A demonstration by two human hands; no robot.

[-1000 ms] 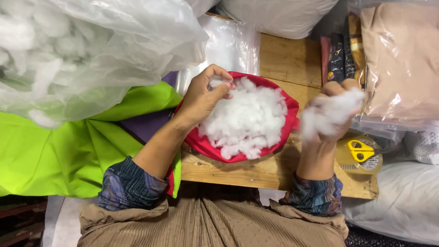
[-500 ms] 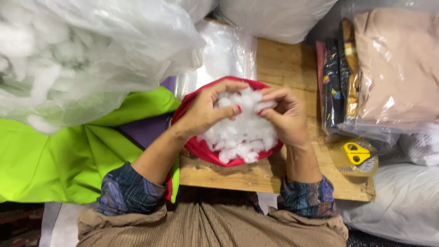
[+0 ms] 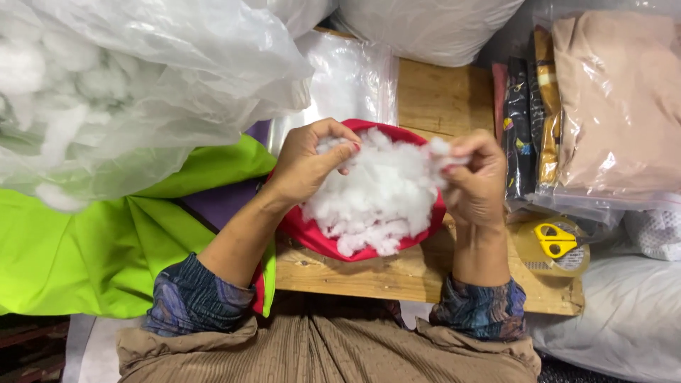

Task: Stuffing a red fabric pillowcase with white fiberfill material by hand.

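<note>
Both hands work at frame centre: left hand [image 3: 306,164] pinches the red fabric cover's [image 3: 312,237] rim open; right hand [image 3: 474,181] fingers grip a tuft of white fluffy stuffing [image 3: 379,195].

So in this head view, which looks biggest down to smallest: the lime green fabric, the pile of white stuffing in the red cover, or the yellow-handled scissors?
1. Lime green fabric, partly hidden under the plastic bag.
2. White stuffing in the red cover.
3. Yellow-handled scissors, clearly the smallest.
</note>
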